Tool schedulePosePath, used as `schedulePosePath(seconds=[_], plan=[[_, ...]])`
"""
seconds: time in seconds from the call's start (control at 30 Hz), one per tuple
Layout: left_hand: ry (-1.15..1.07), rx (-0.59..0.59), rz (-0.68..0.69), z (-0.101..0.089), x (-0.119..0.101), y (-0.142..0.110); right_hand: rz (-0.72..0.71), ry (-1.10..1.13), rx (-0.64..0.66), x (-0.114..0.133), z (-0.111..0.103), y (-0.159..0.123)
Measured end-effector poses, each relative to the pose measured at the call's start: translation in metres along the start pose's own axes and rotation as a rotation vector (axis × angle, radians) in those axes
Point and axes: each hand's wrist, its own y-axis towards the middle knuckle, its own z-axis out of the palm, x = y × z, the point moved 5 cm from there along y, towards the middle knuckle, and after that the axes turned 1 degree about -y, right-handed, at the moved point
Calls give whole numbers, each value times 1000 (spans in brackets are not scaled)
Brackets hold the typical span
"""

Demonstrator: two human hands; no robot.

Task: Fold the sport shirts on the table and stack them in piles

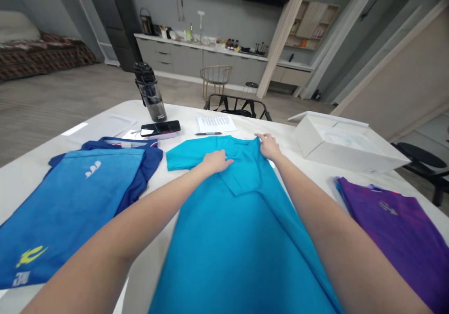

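Greeny-blue shirt [231, 244] is lying closest. Left hand [215, 161] and right hand [269, 146] are touching it; I can't tell if either grip is pinching. Tugging could be wrinkling the folded sleeve [242, 179].

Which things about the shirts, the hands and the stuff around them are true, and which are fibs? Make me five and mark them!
1. The right hand touches the turquoise shirt. True.
2. The purple shirt lies left of the turquoise shirt. False: the purple shirt is on the right.
3. The bottle is near the phone. True.
4. The white box is shut. False: the white box is open.
5. The left hand holds the phone. False: the left hand rests on the turquoise shirt.
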Motion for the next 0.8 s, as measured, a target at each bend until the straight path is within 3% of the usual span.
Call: schedulePosePath(seconds=[0.17,0.33,0.47,0.63,0.8], plan=[[38,-72,47,-4,8,-21,-120,3,55,-2,11,16],[-364,-102,154,-23,-11,-25,-93,100,-10,-22,2,27],[-608,-157,71,-31,-22,-10,-27,228,-104,-43,-7,38],[-389,-348,-104,-41,-4,22,47,222,-118,-54,0,44],[-44,-370,-116,-42,12,36,119,134,-75,-51,17,44]])
